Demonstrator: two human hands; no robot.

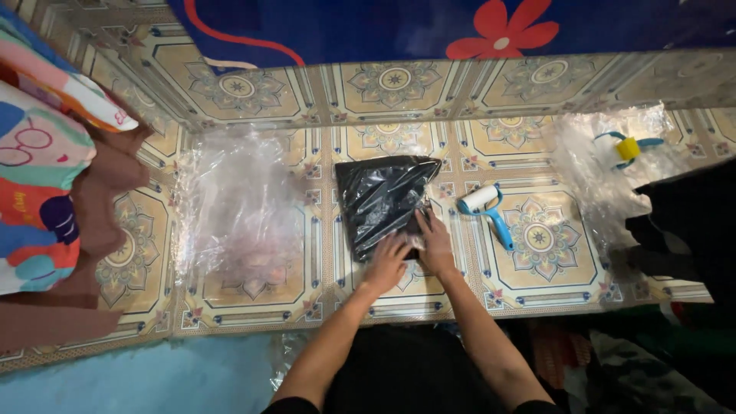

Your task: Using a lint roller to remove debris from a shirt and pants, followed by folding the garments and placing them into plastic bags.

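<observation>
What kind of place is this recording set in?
Probably a home floor used for packing: patterned tiles, a flowered blue cloth along the edge, and both hands pressing a black plastic bag beside a lint roller.

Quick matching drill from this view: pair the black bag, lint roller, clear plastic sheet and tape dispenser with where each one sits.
Things:
1. black bag
2. lint roller
3. clear plastic sheet
4. tape dispenser

Places:
A. far right, on crumpled clear plastic
B. under both hands, the left hand and the right hand
C. left of the bag, flat on the tiles
D. just right of the bag

Pairs: 1-B, 2-D, 3-C, 4-A
</observation>
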